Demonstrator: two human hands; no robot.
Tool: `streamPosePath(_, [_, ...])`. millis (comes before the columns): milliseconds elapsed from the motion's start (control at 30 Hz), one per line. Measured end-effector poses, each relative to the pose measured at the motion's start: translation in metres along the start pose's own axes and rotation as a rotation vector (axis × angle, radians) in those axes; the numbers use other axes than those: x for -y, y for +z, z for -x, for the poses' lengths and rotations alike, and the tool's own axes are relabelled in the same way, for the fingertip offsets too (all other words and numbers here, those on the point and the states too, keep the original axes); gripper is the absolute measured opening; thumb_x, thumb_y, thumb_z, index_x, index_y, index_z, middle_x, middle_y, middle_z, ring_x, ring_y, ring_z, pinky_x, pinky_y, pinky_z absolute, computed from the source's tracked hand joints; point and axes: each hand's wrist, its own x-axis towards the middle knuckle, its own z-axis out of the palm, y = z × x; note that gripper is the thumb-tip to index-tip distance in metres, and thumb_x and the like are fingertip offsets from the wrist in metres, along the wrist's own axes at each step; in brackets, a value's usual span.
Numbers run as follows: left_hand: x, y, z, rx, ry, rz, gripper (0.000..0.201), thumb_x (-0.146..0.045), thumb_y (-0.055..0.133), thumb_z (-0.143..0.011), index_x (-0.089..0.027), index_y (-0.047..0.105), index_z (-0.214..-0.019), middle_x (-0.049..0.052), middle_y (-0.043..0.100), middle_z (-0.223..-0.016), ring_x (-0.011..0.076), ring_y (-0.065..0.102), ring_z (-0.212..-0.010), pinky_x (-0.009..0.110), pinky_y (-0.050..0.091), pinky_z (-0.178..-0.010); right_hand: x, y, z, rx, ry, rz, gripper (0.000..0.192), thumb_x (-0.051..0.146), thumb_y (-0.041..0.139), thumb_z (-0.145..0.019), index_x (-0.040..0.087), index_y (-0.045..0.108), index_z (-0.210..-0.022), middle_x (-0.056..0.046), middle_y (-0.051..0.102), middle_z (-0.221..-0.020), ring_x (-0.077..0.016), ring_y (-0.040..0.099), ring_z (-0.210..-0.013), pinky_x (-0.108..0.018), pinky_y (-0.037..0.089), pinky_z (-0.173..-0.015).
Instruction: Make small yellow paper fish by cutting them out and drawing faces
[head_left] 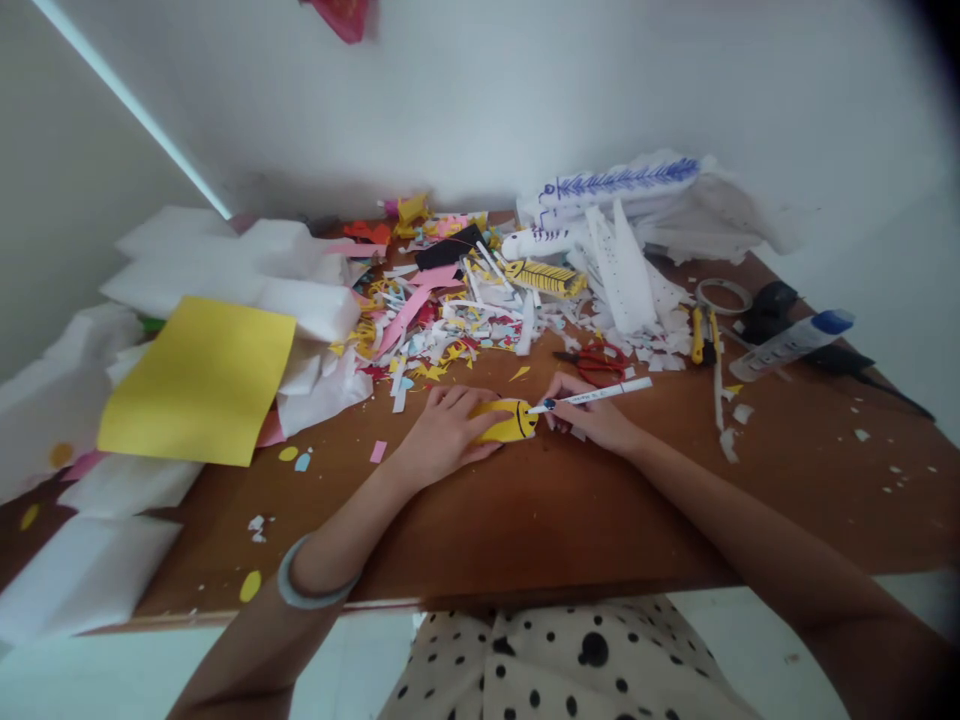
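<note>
A small yellow piece (pixel 517 420) with black drawn lines, like a face, lies on the wooden table. My left hand (pixel 454 430) holds it at its left part, thumb across the top and the fingers along the far side; the palm hides that end. In my right hand (pixel 589 415) is a white marker pen (pixel 630 388), gripped like a pencil, its tip at the right end of the yellow piece. Behind the piece, near my right hand, lie red-handled pliers or scissors (pixel 600 360); I cannot tell which.
Paper scraps (pixel 465 320) cover the table's back middle. White foam blocks (pixel 225 260) and a yellow sheet (pixel 202 380) are piled at left. On the right lie a yellow cutter (pixel 699 335), a tape ring (pixel 724 296), a clear tube with a blue cap (pixel 791 345) and a black tool (pixel 772 305).
</note>
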Motion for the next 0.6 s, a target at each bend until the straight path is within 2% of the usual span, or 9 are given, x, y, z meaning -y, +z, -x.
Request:
streamPosePath(200, [0.0002, 0.0014, -0.0004, -0.006, 0.005, -0.004, 0.034, -0.042, 0.052, -0.095, -0.029, 0.059, -0.125, 0.01, 0.059, -0.129, 0.0266, 0.052, -0.113, 0.041, 0.032, -0.09, -0.0021, -0.0022, -0.0004, 0.041, -0.014, 0.009, 0.026, 0.044, 0.061, -0.087, 0.022, 0.049, -0.08, 0.004, 0.059, -0.063, -0.0102, 0.052, -0.056, -0.024, 0.042, -0.055])
streamPosePath(467, [0.0004, 0.0018, -0.0008, -0.015, 0.013, 0.012, 0.034, -0.041, 0.052, -0.095, -0.029, 0.059, -0.126, 0.01, 0.059, -0.129, 0.0262, 0.052, -0.115, 0.041, 0.033, -0.09, -0.0013, -0.0008, -0.0004, -0.002, -0.01, 0.018, 0.026, 0.047, 0.059, -0.088, 0.022, 0.051, -0.087, 0.003, 0.06, -0.069, -0.0102, 0.053, -0.057, -0.024, 0.044, -0.055])
streamPosePath(600, [0.0006, 0.0028, -0.0007, -0.006, 0.008, 0.008, 0.034, -0.042, 0.052, -0.095, -0.029, 0.059, -0.126, 0.01, 0.059, -0.129, 0.0264, 0.052, -0.115, 0.041, 0.033, -0.09, -0.0022, -0.0011, -0.0007, -0.006, 0.006, 0.018, 0.027, 0.046, 0.06, -0.087, 0.022, 0.049, -0.083, 0.004, 0.058, -0.065, -0.0099, 0.051, -0.054, -0.024, 0.042, -0.052])
